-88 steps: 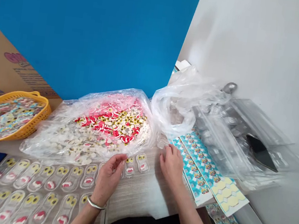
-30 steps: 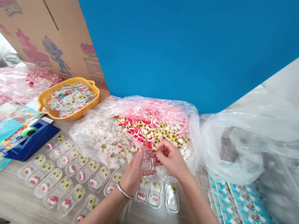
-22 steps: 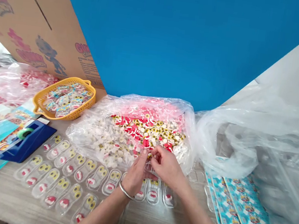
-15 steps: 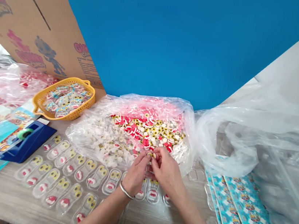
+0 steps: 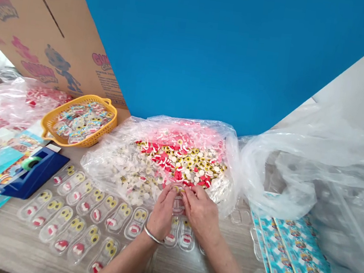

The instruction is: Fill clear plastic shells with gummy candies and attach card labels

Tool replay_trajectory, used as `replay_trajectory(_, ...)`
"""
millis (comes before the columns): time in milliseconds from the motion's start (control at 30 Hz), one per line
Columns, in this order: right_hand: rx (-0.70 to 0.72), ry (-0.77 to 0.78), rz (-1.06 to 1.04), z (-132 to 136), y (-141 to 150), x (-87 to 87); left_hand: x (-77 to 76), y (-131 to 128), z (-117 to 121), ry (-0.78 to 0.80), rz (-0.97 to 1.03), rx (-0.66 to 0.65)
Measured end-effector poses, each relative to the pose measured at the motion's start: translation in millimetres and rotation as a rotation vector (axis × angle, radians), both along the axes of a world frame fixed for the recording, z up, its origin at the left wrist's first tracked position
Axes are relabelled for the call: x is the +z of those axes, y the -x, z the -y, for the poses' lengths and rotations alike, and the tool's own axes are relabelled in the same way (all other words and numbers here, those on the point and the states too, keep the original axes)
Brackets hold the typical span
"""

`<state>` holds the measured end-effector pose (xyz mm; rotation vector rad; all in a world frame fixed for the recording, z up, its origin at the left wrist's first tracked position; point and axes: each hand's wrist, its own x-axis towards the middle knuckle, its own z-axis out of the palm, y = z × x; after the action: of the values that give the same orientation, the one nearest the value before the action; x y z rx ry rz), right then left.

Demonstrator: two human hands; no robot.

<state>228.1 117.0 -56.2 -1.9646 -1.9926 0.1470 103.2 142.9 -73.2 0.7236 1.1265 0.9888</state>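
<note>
My left hand and my right hand meet at the front edge of an open bag. Their closed fingertips hold small yellow eye-shaped candies at the top end of a clear plastic blister shell. Fingers partly cover both candies, so how they sit in the shell is hard to make out. Just beyond, the clear bag holds a loose heap of eye-shaped and red-and-white mouth-shaped candies. Rows of clear shells, with yellow eyes and red mouths inside, lie left of and below my hands.
A yellow basket of filled packs stands at left, near a blue tape dispenser and a printed cardboard box. Printed blue card sheets and clear plastic bags lie at right. A blue panel rises behind.
The eye candies, earlier pinched above the heap's edge, are now down at the top of the clear shell. My hands have drawn slightly apart, and the shell shows more between them.
</note>
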Motion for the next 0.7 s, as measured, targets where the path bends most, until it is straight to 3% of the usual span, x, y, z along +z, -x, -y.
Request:
replay_trajectory(200,-0.005,-0.019,-0.345,-29.6,-1.7,-0.7,4.5,8.4,-9.6,0.064,0.063,0.013)
replay_trajectory(300,-0.03,0.018,-0.246,-57.0,-7.6,-4.2,9.1,7.9,-13.6,0.121,0.135,0.025)
replay_trajectory(467,0.05,0.154,-0.044,-89.8,-11.5,-9.0,13.0,9.7,-16.7,0.188,0.192,0.043)
replay_trajectory(600,0.013,0.138,-0.121,-89.3,-16.9,-14.2,13.6,7.8,-18.2,0.219,0.216,0.035)
replay_trajectory(700,-0.017,0.089,-0.23,-72.9,-22.1,-11.4,15.7,3.9,-16.8,0.208,0.23,0.013)
